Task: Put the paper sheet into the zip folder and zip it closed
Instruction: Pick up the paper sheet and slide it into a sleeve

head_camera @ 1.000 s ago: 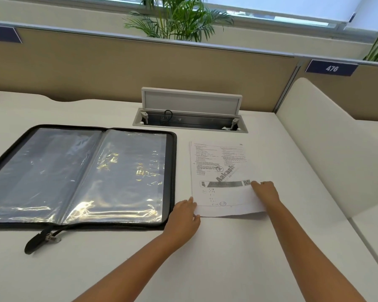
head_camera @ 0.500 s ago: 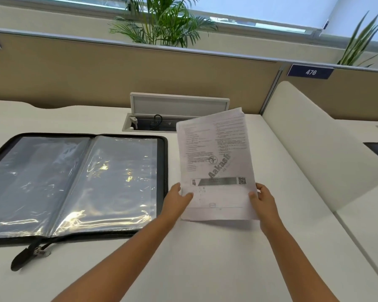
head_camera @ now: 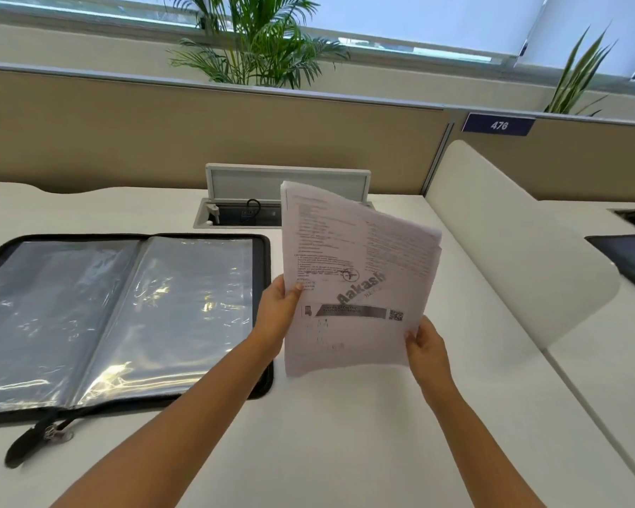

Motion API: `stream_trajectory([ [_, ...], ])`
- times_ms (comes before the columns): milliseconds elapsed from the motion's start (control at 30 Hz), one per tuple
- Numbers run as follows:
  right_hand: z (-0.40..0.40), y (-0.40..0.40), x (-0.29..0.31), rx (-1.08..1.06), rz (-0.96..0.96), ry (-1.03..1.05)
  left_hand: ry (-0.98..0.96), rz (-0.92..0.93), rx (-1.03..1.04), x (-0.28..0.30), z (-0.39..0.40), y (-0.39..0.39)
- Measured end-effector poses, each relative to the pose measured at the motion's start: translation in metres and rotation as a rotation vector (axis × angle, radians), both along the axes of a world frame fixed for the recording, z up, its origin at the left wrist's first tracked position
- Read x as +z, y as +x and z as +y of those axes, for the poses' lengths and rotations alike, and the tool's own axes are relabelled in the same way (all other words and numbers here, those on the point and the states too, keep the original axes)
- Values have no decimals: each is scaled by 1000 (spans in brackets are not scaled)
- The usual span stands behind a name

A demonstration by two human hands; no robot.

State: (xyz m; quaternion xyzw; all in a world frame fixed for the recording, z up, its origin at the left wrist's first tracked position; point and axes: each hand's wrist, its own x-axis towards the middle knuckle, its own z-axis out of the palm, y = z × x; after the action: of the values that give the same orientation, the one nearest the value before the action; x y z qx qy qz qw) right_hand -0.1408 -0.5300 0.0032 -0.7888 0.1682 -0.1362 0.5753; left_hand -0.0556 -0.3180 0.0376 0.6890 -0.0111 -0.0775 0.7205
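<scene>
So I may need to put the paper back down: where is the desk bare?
Bare desk lies in front of the zip folder and under the paper sheet, out to the white divider. A bare strip runs behind the folder, left of the open cable tray. The folder fills the left.

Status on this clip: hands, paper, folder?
Left hand and right hand both gripping paper sheet, lifted off desk. Zip folder open, flat, unzipped. Nothing blocking.

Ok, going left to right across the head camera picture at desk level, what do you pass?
Zipper pull → open zip folder → left hand → paper sheet → right hand → white desk divider → dark tablet-like thing at the right edge.
</scene>
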Motion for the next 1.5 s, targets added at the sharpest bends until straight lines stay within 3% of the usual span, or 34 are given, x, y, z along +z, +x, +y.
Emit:
stream_trajectory([
  [267,8,9,33,-64,-163,23,28,-238,37,19,-12,-10],
  [467,9,13,43,-98,-239,-33,-14,-279,139,16,-16,-17],
  [867,20,20,37,-109,-309,-58,-49,-337,144,10,-24,-24],
  [1033,25,19,25,-122,-259,-77,16,-306,140,2,-22,-24],
  [1500,20,9,16,-232,-97,-242,428,-236,-31,-24,10,-19],
])
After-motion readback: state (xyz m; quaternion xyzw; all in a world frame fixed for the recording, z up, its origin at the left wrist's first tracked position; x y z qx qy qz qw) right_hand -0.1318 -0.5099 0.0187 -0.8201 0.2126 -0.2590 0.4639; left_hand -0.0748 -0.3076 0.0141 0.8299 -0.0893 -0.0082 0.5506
